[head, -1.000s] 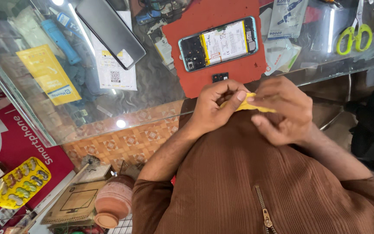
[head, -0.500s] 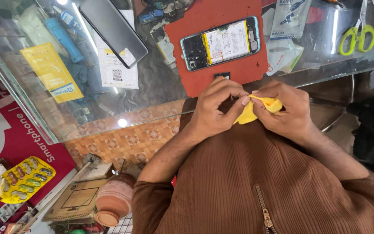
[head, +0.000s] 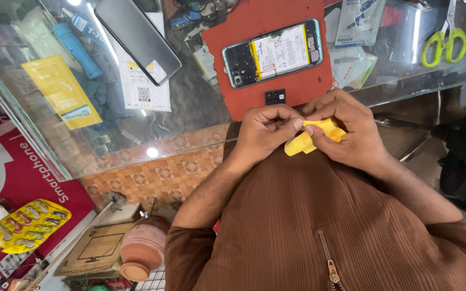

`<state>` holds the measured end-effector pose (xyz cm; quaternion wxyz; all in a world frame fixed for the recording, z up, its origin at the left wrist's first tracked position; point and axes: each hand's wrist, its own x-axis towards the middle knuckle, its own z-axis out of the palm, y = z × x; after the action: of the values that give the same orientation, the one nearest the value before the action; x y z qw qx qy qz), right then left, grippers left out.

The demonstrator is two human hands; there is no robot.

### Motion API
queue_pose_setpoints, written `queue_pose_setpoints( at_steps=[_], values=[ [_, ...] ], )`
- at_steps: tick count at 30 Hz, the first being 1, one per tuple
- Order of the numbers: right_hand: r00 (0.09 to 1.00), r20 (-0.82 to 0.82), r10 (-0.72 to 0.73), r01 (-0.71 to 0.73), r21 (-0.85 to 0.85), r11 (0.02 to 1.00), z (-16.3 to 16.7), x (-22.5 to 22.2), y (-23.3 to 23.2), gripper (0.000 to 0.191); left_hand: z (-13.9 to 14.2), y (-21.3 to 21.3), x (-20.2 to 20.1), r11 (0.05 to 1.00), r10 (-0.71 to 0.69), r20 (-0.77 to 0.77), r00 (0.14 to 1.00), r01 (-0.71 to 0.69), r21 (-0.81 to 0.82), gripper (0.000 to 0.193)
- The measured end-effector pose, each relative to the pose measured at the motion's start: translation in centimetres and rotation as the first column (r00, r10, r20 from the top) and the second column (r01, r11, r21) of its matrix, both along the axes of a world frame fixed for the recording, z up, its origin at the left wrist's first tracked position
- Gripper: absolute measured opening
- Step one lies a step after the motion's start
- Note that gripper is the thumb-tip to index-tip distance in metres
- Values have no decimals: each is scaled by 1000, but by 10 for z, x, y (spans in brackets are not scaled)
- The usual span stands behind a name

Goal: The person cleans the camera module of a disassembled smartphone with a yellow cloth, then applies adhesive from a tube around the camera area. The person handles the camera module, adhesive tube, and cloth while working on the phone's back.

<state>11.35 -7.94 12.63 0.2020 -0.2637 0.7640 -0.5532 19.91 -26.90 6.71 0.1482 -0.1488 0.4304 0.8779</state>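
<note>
Below the near edge of the glass counter [head: 190, 116], both hands meet over the person's brown garment, pinched together on a small crumpled yellow piece [head: 313, 136]. The left hand [head: 268, 132] has thumb and fingers closed on its left end; the right hand [head: 351, 132] is clamped on its right end, fingers curled over it. What the yellow piece is made of cannot be told.

On the counter just beyond the hands lies a red mat [head: 297, 86] carrying an opened phone [head: 272, 53] with its battery and board exposed, and a small black camera part [head: 275, 97] close to the mat's near edge. Green-handled scissors [head: 444, 43] lie toward the far right corner.

The likely trouble: the piece is held off the counter, so a slipping pinch would probably drop it to the lap or floor. Pulling the two ends apart too hard could tear it.
</note>
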Motion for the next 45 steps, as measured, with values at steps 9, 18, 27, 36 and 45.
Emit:
queue_pose_setpoints(
  at_steps=[9,18,27,36,45],
  values=[
    [907,-401,128,-76,143,987,-1,1,-1,18,8,-4,-4,983,-23,40,999,30,-181,14],
    [1000,8,18,-19,106,994,-11,0,-3,22,-7,-13,4,1000,6,105,994,-6,-4,9],
    [995,-62,-80,88,130,988,-29,-1,1,9,31,-33,-9,133,-91,-397,913,-383,-914,30],
    [993,-122,-2,14,101,995,-23,-11,-12,9,36,-33,-16,77,-269,-240,933,-228,-971,36],
    [996,17,87,-87,4,996,-30,-12,-13,13,36,-39,-15,360,-383,-456,803,-325,-875,44]
  ],
)
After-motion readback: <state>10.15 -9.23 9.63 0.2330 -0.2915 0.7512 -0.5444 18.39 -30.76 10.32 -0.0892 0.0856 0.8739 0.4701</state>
